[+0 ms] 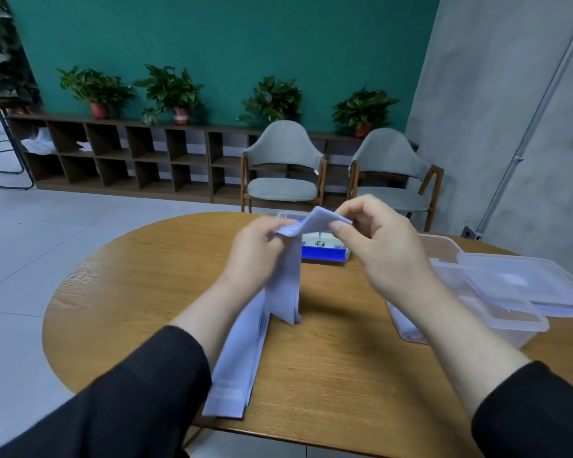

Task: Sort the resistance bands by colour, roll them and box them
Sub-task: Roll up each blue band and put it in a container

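Note:
I hold a pale lilac resistance band (283, 285) up over the round wooden table (328, 375). My left hand (255, 256) grips it near the top, and its lower part hangs down to the tabletop. My right hand (374, 242) pinches the band's upper end between thumb and fingers, folding it over. More pale lilac bands (235, 368) lie flat in a stack under my left forearm. A clear box holding dark blue bands (325, 252) stands behind my hands, partly hidden by them.
Clear plastic boxes (500, 315) and a lid (523, 279) sit at the table's right, with another pale band (404, 325) beside them. Two grey chairs (283, 170) stand beyond the table, before a low shelf with potted plants.

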`<control>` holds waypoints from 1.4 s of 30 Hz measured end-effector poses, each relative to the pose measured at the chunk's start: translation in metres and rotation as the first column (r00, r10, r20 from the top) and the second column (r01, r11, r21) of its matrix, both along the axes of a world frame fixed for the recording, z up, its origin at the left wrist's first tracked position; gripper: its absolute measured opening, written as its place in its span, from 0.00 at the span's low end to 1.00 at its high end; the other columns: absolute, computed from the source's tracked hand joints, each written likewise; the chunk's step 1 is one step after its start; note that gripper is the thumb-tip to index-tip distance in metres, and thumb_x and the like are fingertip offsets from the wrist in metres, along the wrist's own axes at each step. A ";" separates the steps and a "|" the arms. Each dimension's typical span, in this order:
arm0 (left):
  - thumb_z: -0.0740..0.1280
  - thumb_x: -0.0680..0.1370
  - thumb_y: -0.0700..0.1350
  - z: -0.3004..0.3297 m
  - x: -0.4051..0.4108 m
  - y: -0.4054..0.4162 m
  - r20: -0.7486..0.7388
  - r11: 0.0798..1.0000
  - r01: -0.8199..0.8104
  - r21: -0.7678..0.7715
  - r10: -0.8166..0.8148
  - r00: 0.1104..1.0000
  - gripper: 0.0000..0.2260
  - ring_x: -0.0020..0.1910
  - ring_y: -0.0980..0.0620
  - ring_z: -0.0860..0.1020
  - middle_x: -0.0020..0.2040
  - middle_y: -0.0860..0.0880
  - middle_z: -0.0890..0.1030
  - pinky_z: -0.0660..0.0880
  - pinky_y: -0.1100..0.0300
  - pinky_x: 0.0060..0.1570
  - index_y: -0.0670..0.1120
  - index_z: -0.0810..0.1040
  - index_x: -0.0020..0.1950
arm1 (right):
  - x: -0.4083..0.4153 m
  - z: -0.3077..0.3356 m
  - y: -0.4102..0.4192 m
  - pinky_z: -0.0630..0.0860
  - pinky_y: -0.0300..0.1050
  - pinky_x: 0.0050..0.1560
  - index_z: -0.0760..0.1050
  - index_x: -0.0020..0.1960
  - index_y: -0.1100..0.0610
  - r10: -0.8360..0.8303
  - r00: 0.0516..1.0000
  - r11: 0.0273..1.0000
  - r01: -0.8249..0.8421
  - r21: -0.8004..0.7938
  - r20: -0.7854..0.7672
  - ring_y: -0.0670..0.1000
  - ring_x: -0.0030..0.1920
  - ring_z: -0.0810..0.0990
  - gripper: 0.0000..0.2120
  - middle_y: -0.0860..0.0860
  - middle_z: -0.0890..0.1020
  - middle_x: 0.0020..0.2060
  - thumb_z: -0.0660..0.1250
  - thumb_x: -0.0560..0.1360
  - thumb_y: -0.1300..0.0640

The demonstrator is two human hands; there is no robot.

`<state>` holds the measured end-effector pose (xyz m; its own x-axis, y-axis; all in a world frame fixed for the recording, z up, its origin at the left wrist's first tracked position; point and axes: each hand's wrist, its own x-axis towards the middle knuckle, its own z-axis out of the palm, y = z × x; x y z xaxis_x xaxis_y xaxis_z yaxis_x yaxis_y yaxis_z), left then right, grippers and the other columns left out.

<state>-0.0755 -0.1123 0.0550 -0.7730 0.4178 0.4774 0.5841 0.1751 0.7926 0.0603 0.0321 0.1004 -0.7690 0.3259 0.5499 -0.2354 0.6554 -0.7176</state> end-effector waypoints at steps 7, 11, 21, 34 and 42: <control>0.66 0.80 0.39 0.006 -0.051 -0.047 -0.223 0.549 -0.128 -0.826 -0.109 0.969 0.21 0.62 0.49 0.77 0.66 0.51 0.79 0.72 0.58 0.55 0.52 0.75 0.72 | -0.022 -0.065 -0.040 0.74 0.47 0.52 0.77 0.50 0.54 0.039 0.996 0.975 -0.057 0.214 0.086 0.46 0.48 0.77 0.05 0.45 0.80 0.46 0.69 0.76 0.62; 0.60 0.80 0.36 -0.011 -0.029 -0.056 -0.054 0.657 -0.041 -0.753 0.000 0.999 0.21 0.53 0.52 0.81 0.61 0.53 0.83 0.77 0.57 0.51 0.54 0.77 0.68 | -0.016 -0.137 -0.059 0.73 0.51 0.55 0.76 0.51 0.55 0.147 0.929 0.938 -0.241 0.250 0.341 0.50 0.52 0.74 0.06 0.47 0.78 0.49 0.67 0.75 0.62; 0.66 0.82 0.48 -0.057 0.040 0.013 -0.053 0.899 -0.040 -0.436 0.019 0.998 0.11 0.54 0.53 0.80 0.53 0.53 0.83 0.73 0.60 0.53 0.51 0.80 0.63 | 0.041 -0.115 -0.008 0.72 0.36 0.58 0.82 0.54 0.53 0.064 0.989 0.955 -0.098 0.280 0.130 0.43 0.54 0.79 0.13 0.43 0.82 0.50 0.63 0.81 0.47; 0.59 0.84 0.58 -0.127 0.047 0.085 -0.071 0.735 0.090 -0.673 -0.185 0.980 0.19 0.79 0.57 0.58 0.79 0.54 0.65 0.50 0.53 0.79 0.54 0.73 0.73 | 0.035 -0.049 0.162 0.76 0.43 0.44 0.84 0.45 0.53 -0.445 0.374 0.890 0.081 0.449 0.814 0.50 0.46 0.82 0.03 0.49 0.86 0.45 0.73 0.74 0.54; 0.61 0.83 0.56 -0.129 0.047 0.087 -0.097 0.764 0.066 -0.641 -0.166 0.981 0.18 0.79 0.58 0.59 0.78 0.55 0.67 0.51 0.53 0.79 0.54 0.74 0.72 | 0.021 -0.059 0.170 0.70 0.44 0.41 0.69 0.36 0.54 -0.520 0.220 0.853 0.076 0.517 0.825 0.56 0.41 0.75 0.18 0.51 0.76 0.35 0.74 0.73 0.45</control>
